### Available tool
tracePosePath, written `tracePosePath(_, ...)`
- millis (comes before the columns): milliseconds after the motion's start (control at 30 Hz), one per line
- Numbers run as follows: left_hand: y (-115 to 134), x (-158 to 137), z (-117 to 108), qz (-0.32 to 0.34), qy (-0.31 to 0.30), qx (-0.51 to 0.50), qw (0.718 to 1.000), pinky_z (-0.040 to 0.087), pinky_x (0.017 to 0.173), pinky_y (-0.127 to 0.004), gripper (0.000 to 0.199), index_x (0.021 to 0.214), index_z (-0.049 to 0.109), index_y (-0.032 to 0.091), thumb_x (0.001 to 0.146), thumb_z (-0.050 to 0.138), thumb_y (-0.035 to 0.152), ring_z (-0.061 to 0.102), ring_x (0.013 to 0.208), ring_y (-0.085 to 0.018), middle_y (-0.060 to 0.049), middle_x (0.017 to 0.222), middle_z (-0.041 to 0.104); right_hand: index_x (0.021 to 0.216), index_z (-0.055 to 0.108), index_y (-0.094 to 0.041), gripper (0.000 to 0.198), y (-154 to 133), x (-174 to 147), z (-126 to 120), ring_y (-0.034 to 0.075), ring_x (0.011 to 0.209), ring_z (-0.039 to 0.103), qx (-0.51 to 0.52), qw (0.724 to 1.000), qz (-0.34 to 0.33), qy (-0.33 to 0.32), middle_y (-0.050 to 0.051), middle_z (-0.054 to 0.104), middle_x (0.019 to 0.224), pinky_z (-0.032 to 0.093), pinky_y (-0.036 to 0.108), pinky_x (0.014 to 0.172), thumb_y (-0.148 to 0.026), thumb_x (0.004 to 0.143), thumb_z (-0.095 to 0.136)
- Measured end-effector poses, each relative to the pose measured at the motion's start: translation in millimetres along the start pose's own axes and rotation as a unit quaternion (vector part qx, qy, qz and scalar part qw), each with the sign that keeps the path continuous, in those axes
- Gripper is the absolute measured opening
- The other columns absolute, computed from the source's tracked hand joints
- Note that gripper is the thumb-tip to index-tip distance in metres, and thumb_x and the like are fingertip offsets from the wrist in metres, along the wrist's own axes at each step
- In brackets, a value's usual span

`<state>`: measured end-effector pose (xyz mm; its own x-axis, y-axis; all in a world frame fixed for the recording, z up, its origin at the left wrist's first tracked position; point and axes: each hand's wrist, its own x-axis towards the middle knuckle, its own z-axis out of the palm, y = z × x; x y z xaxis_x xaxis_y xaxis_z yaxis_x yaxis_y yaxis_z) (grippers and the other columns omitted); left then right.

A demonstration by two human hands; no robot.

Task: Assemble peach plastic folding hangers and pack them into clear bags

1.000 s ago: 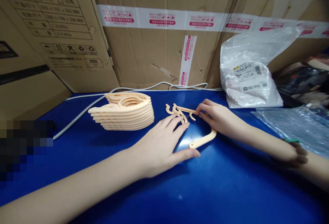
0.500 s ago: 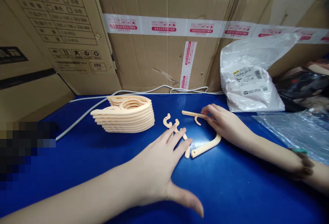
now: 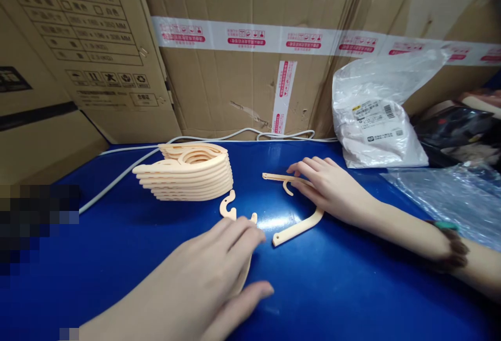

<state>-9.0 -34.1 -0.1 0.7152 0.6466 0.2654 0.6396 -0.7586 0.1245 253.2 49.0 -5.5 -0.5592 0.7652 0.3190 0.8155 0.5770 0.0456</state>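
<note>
My left hand [image 3: 211, 262] reaches over some loose cream hanger parts, palm down, fingers curved over them and thumb spread apart. A small hook piece [image 3: 227, 206] sticks out past its fingertips; the other parts are mostly covered by the hand. My right hand [image 3: 324, 184] has its fingers closed on a cream folding hanger part; a straight arm [image 3: 270, 176] and a small curved hook [image 3: 287, 188] show to its left. A bent hanger arm [image 3: 297, 230] with a hole at its end extends below that hand. The join between these parts is hidden.
A neat stack of cream folded hangers [image 3: 188, 179] stands at the left back. Behind run a white cable [image 3: 121, 180] and large cardboard boxes [image 3: 235, 85]. A white plastic bag [image 3: 379, 127] and clear film [image 3: 450, 195] lie on the right of the blue tabletop [image 3: 332, 289].
My left hand has drawn back toward me and left, its fingers curling, and the loose parts have slid with it. My right hand and its hanger pieces have shifted slightly left.
</note>
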Motion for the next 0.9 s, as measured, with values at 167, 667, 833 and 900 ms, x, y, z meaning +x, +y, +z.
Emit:
tracePosePath(167,-7.4,10.8,3.4,-0.064,0.032,0.089,0.993,0.056,0.081,-0.045,0.032,0.11,0.063,0.013,0.089,0.056,0.036,0.063,0.102,-0.031,-0.014,0.111,0.067,0.103,0.067,-0.023,0.027,-11.6,-8.6,-25.8,0.021,0.099,0.057,0.132,0.979,-0.124,-0.095,0.006,0.062,0.108,0.041,0.035,0.087,-0.045,0.091,0.056)
tracePosePath(667,-5.8,14.2,12.9,-0.078,0.038,0.053,0.995,0.04,0.048,-0.03,0.016,0.073,0.054,0.02,0.087,0.047,0.017,0.061,0.066,-0.022,0.0,0.07,0.058,0.093,0.051,-0.017,0.02,-48.2,-18.3,-4.1,0.015,0.073,0.055,0.107,0.97,-0.194,-0.105,0.004,0.058,0.085,0.041,0.028,0.067,-0.023,0.101,0.034)
tracePosePath(833,-18.2,9.1,9.4,-0.136,0.024,-0.092,0.986,0.038,0.055,-0.026,0.014,0.076,0.053,0.022,0.089,0.049,0.024,0.058,0.068,-0.015,0.004,0.073,0.06,0.099,0.052,-0.016,0.024,-46.4,-22.5,1.6,0.013,0.058,0.055,0.089,0.973,-0.191,-0.092,0.002,0.062,0.08,0.035,0.028,0.054,-0.027,0.103,0.03)
tracePosePath(900,-23.1,9.4,8.9,-0.163,0.027,-0.152,0.974,0.038,0.056,-0.025,0.018,0.076,0.052,0.022,0.091,0.05,0.03,0.056,0.063,-0.012,0.006,0.071,0.059,0.1,0.052,-0.016,0.026,-45.3,-24.4,1.8,0.013,0.053,0.054,0.084,0.976,-0.178,-0.091,0.001,0.063,0.075,0.032,0.028,0.052,-0.029,0.103,0.03)
